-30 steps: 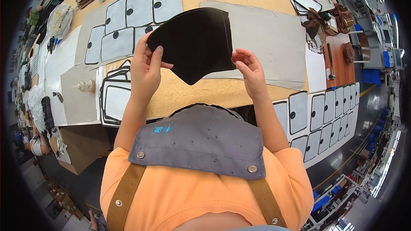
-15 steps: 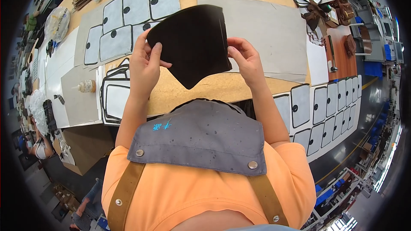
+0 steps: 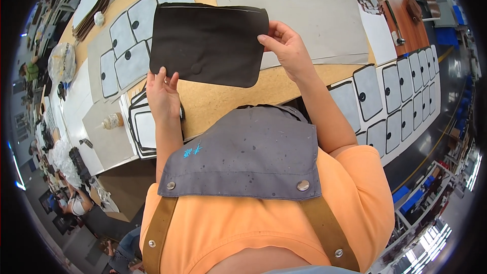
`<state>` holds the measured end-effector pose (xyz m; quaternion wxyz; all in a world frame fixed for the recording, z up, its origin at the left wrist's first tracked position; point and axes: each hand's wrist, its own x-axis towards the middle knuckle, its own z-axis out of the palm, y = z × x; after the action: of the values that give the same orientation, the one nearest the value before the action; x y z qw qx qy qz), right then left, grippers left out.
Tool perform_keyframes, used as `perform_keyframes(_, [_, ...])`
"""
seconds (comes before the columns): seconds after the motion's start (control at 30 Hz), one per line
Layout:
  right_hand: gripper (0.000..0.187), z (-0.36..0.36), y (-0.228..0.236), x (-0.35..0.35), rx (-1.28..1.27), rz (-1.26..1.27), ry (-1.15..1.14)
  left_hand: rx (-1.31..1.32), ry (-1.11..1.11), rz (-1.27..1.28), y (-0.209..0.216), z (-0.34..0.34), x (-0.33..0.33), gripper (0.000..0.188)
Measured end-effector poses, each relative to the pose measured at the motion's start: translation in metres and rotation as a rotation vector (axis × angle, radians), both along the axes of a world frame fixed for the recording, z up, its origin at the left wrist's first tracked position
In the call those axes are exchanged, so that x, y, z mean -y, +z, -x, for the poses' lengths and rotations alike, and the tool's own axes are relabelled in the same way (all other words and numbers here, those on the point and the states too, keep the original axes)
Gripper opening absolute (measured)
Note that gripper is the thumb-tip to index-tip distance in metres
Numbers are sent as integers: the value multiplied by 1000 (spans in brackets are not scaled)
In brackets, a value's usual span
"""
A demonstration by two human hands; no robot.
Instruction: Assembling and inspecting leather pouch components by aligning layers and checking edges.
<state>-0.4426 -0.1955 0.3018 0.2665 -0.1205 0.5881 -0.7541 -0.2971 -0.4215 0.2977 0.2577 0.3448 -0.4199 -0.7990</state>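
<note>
I hold the dark panel (image 3: 208, 40) up over the bench (image 3: 218, 100), my right hand (image 3: 290, 53) pinching its right edge, my left hand (image 3: 163, 95) touching its lower-left corner, grip unclear, probably checking it, which next calls for steady, even support

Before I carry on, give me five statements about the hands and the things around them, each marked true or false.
1. The right hand pinches the flat, near-black, leather-like panel at its right edge. True.
2. The left hand is at the panel's upper-right corner. False: it is at the lower-left corner.
3. Pale grey, round-cornered pieces with black borders lie on both sides of the panel. True.
4. The small amber bottle is right of both hands. False: it is to their left.
5. The dark-handled, metal-headed tool lies on the reddish-brown wooden board. True.
</note>
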Motion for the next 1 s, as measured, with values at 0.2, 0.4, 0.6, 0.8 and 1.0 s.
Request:
perform_keyframes(0.2, [28,0,2,0,-112,-38,-115,-81,-41,-168,-2,-23,-20,11])
perform_keyframes(0.4, [29,0,2,-2,-163,-74,-138,-143,-152,-318,-2,-44,-25,15])
perform_keyframes(0.6, [24,-4,11,-4,-149,-56,-131,-11,-326,-324,1,-63,-27,30])
perform_keyframes(0.8, [19,-6,3,-9,-164,-115,-87,294,-1098,130,30,-86,-1,31])
perform_keyframes(1.0, [17,-15,-6,-3,-176,-116,154,68,-1597,460,111,-41,33,18])
